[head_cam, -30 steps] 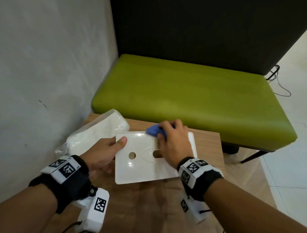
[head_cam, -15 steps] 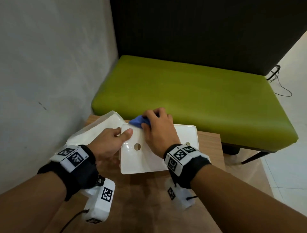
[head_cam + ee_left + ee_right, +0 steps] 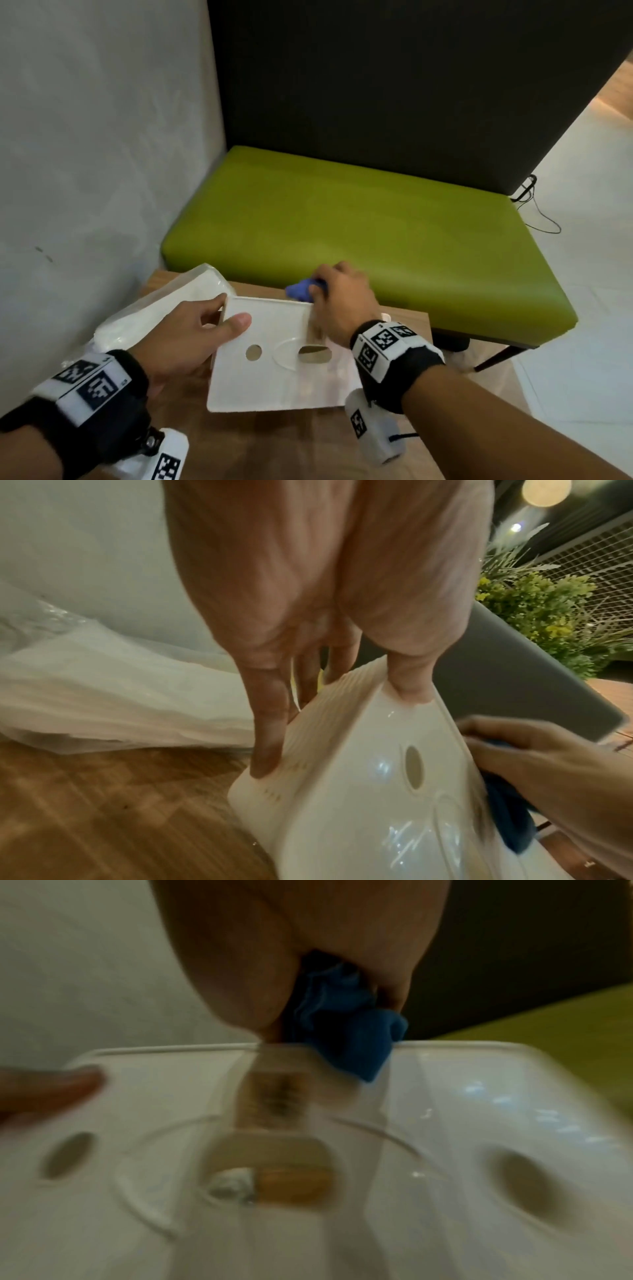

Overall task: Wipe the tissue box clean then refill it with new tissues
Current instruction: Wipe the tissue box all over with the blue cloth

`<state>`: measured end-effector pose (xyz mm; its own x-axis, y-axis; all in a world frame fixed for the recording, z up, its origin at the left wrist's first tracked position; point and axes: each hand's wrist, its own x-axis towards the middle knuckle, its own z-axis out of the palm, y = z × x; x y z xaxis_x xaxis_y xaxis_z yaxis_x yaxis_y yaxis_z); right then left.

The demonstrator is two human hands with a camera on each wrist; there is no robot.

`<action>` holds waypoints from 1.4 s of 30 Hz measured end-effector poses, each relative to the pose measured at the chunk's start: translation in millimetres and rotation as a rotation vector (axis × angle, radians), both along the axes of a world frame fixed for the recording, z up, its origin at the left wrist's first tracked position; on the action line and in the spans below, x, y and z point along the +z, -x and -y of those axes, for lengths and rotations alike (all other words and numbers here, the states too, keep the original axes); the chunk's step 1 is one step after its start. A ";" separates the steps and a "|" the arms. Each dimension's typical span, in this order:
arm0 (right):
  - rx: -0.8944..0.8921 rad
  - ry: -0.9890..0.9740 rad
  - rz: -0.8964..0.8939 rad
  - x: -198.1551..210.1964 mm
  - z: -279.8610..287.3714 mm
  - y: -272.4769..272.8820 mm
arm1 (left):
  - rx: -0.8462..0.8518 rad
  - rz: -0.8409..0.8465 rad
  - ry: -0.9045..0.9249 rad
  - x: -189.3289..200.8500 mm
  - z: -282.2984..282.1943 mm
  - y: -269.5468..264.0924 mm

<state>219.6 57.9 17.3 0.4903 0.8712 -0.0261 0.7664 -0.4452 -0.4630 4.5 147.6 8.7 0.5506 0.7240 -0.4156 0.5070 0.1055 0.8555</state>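
The white box [image 3: 274, 359] lies on the wooden bench [image 3: 308, 445], its face with holes turned up. The left hand [image 3: 185, 339] grasps its left edge, thumb on top and fingers on the ribbed side. The right hand [image 3: 342, 301] grasps a blue cloth [image 3: 301, 289] and presses it on the far edge of the box. A tissue pack [image 3: 164, 308] in clear wrap lies just to the left.

The white plastic tissue box [image 3: 274, 363] sits tilted on the wooden bench [image 3: 291, 448], its glossy face showing a round hole and an oval slot. A wrapped tissue pack [image 3: 161, 308] lies just beside it.
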 end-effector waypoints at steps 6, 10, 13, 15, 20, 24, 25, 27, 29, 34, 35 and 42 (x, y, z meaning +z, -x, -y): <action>0.210 0.013 -0.167 28.9 -24.9 23.6 | -0.028 0.063 -0.020 18.8 7.3 -11.5; 0.072 0.061 -0.150 25.8 -19.3 4.8 | 0.015 0.094 0.008 32.9 7.6 -7.5; -0.033 0.069 -0.160 21.4 -8.7 -5.8 | 0.025 0.096 -0.098 45.5 4.7 -10.5; -0.063 0.073 -0.231 19.1 -3.4 -8.5 | 0.042 0.057 -0.240 57.2 0.0 -15.4; -0.164 -0.025 -0.461 10.4 -1.9 -1.4 | -0.127 -0.205 -0.623 91.0 2.2 -37.3; -0.261 -0.137 -0.642 -1.5 -9.5 12.7 | -0.243 -0.300 -0.785 90.6 15.4 -41.9; -0.283 -0.157 -0.674 -4.3 -10.1 15.3 | -0.245 -0.299 -0.797 88.8 16.3 -41.5; -0.325 -0.186 -0.741 -9.2 -8.2 18.3 | -0.284 -0.281 -0.799 89.9 17.2 -38.5; -0.354 -0.206 -0.801 -11.6 -4.6 19.6 | -0.388 -0.300 -0.777 91.6 14.0 -32.9; -0.349 -0.244 -0.889 -6.6 -2.5 22.5 | -0.493 -0.333 -0.776 89.1 8.2 -17.1; -0.335 -0.271 -0.903 -2.0 -3.3 24.3 | -0.471 -0.365 -0.784 85.1 7.3 -13.0; -0.141 -0.419 -0.745 38.9 -8.0 35.5 | -0.008 -0.093 -0.575 54.2 14.2 6.5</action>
<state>184.1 66.0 56.2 0.5771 0.8133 -0.0736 0.1487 -0.1932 -0.9698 -2.0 133.4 62.9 0.5371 0.8435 -0.0036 0.5812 -0.3669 0.7263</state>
